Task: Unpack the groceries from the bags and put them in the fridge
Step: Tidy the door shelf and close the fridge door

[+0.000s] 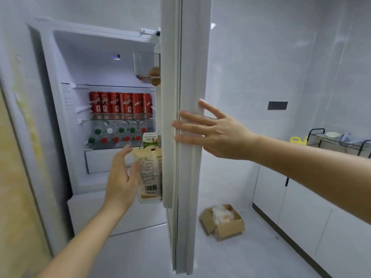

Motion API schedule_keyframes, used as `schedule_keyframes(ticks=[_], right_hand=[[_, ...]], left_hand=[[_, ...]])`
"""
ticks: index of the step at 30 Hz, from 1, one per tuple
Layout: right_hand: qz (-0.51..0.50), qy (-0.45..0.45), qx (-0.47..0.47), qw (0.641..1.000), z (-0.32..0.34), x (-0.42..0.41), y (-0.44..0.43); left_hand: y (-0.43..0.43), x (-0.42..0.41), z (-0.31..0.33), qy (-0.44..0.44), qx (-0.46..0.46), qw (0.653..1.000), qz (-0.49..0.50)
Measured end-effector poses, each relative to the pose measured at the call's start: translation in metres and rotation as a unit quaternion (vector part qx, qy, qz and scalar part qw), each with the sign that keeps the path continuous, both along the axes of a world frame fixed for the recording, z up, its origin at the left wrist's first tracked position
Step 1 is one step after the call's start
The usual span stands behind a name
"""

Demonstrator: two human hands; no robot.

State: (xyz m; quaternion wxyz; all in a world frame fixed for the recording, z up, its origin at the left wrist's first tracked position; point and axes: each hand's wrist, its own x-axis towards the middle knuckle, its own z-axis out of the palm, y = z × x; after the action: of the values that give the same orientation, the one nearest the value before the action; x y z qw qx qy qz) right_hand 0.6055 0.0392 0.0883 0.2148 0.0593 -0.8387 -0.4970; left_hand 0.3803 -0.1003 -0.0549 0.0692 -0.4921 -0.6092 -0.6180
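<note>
1. Spread wide against the edge of the open fridge door [188,77]: the right hand [216,133], fingers straight and apart, steadying rather than gripping.
2. Lower down, at the door bin [149,200]: the left hand [120,177], fingers straight and loosely together, laid along the side of a pale yellow packet [149,173]; apparently touching it, curled round nothing.
3. Standing upright in that bin, barcode outward, just in front of a green-and-white carton [150,140]: the packet, seemingly already stowed.
4. Judged light, soft and a little slippery in its film wrap; best taken across the flat faces at mid-height, not by the crimped top, and never squeezed.
5. On the shelves behind: a row of red cans [120,102] above bottles [116,133] lying on their sides.
6. On the floor beyond the door: an open cardboard box [222,221] with something in clear wrap, likely more to fetch.
</note>
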Motion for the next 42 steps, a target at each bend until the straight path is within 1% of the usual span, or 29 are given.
schedule_keyframes(ticks=[1, 2, 4, 6, 7, 9, 12, 15, 18, 21, 24, 28, 31, 33, 36, 39, 42], right_hand=[[0.004, -0.003, -0.003, 1.000, -0.001, -0.007, -0.003], [0.010, -0.004, -0.005, 1.000, -0.001, -0.014, -0.005], [0.027, 0.001, -0.002, 1.000, -0.003, -0.026, -0.010], [0.048, 0.008, 0.004, 0.999, -0.003, -0.037, -0.015], [0.061, 0.009, 0.003, 0.998, -0.002, -0.041, -0.019], [0.088, 0.012, -0.016, 0.996, 0.002, -0.049, -0.027], [0.130, 0.053, -0.099, 0.985, 0.003, -0.056, -0.040], [0.164, 0.120, -0.219, 0.954, -0.003, -0.064, -0.046], [0.137, 0.132, -0.338, 0.922, -0.007, -0.073, -0.052], [0.099, 0.112, -0.398, 0.905, -0.011, -0.088, -0.055], [0.090, 0.104, -0.398, 0.907, -0.012, -0.108, -0.057], [0.086, 0.065, -0.383, 0.918, -0.006, -0.133, -0.058], [0.080, 0.027, -0.347, 0.934, -0.005, -0.156, -0.055], [0.076, 0.013, -0.328, 0.942, -0.005, -0.171, -0.054], [0.056, 0.025, -0.296, 0.953, -0.007, -0.195, -0.056], [0.010, 0.059, -0.310, 0.949, -0.014, -0.221, -0.053], [-0.031, 0.070, -0.330, 0.941, -0.020, -0.247, -0.050]], left_hand=[[-0.006, 0.007, 0.004, 0.019, 0.027, 0.999, 0.010], [-0.012, 0.015, 0.008, 0.057, 0.046, 0.997, 0.021], [-0.020, 0.030, 0.014, 0.154, 0.057, 0.985, 0.045], [-0.023, 0.035, 0.013, 0.226, 0.035, 0.972, 0.055], [-0.023, 0.034, 0.012, 0.245, 0.017, 0.968, 0.058], [-0.023, 0.031, 0.011, 0.256, -0.028, 0.964, 0.069], [-0.026, 0.027, 0.012, 0.255, -0.060, 0.960, 0.101], [-0.027, 0.023, 0.015, 0.252, -0.079, 0.955, 0.132], [-0.028, 0.017, 0.020, 0.250, -0.085, 0.952, 0.156], [-0.030, 0.008, 0.021, 0.224, -0.058, 0.962, 0.144], [-0.035, -0.002, 0.021, 0.197, -0.036, 0.968, 0.150], [-0.043, -0.016, 0.027, 0.184, -0.021, 0.958, 0.218], [-0.047, -0.034, 0.034, 0.169, 0.054, 0.944, 0.277], [-0.049, -0.047, 0.042, 0.121, 0.080, 0.954, 0.261], [-0.049, -0.066, 0.048, 0.067, 0.079, 0.962, 0.254], [-0.051, -0.089, 0.048, 0.062, 0.063, 0.958, 0.274], [-0.053, -0.114, 0.046, 0.060, 0.052, 0.955, 0.285]])
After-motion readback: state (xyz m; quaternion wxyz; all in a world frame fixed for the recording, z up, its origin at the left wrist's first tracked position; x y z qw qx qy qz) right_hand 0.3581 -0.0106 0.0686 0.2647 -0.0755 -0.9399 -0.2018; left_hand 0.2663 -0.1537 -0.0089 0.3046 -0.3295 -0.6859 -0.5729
